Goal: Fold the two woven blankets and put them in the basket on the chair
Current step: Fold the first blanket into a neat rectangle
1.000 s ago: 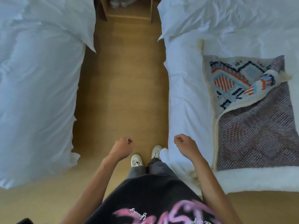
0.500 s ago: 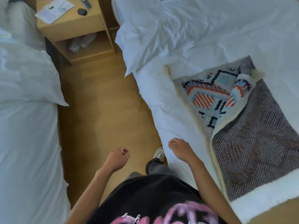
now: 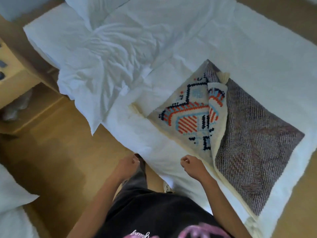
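Note:
One woven blanket (image 3: 248, 134) lies on the white bed (image 3: 188, 48) at the right. It is partly folded: the greyish back side covers most of it, and the cream front with its red, blue and black pattern (image 3: 187, 115) shows at the left. My left hand (image 3: 127, 166) is a loose empty fist over the floor by the bed's edge. My right hand (image 3: 192, 166) is also a closed empty fist, just short of the blanket's near corner and not touching it. No second blanket, basket or chair is in view.
A wooden nightstand (image 3: 15, 83) stands at the left with small dark items on top. A crumpled white pillow (image 3: 103, 69) lies at the head of the bed. Part of another white bed (image 3: 12, 203) shows at lower left. Wooden floor (image 3: 60, 152) runs between the beds.
The view has swung to the right toward the bed with the blanket, which now sits closer to centre. Both hands stay closed and empty and have come nearer the bed's edge.

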Tool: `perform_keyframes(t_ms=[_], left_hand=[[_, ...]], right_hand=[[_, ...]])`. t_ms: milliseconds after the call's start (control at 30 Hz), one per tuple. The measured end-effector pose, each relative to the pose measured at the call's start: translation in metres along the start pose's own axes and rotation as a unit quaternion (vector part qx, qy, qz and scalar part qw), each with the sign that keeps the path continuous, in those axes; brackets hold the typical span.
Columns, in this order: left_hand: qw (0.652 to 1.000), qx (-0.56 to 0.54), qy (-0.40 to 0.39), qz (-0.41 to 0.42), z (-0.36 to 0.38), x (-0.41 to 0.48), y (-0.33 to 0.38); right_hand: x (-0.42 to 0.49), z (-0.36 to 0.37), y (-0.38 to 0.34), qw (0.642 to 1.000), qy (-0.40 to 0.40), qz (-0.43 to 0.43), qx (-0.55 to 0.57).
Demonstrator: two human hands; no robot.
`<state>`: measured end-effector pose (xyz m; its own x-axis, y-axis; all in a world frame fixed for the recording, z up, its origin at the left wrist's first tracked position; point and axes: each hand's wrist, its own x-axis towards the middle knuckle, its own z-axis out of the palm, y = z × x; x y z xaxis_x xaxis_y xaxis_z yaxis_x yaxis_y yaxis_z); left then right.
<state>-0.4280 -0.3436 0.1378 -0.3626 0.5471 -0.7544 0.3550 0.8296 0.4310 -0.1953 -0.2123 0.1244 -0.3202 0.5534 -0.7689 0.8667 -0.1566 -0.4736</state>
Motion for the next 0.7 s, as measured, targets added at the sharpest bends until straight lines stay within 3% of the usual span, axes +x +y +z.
perform_keyframes(t_ms=[133, 333, 567, 700], left_hand=[[0.994, 0.072, -0.072, 0.028, -0.046, 0.074, 0.038], [0.978, 0.162, -0.108, 0.078, -0.084, 0.158, 0.093], [0.913, 0.336, -0.156, 0.169, -0.056, 0.218, 0.128], [0.824, 0.500, -0.106, 0.247, -0.020, 0.249, 0.120]], right_hand=[[0.026, -0.002, -0.023, 0.994, 0.063, 0.068, 0.064], [0.054, 0.007, -0.053, 0.985, 0.090, 0.123, 0.080], [0.094, 0.028, -0.047, 0.977, 0.135, 0.149, 0.074], [0.135, 0.045, -0.029, 0.978, 0.164, 0.124, -0.040]])
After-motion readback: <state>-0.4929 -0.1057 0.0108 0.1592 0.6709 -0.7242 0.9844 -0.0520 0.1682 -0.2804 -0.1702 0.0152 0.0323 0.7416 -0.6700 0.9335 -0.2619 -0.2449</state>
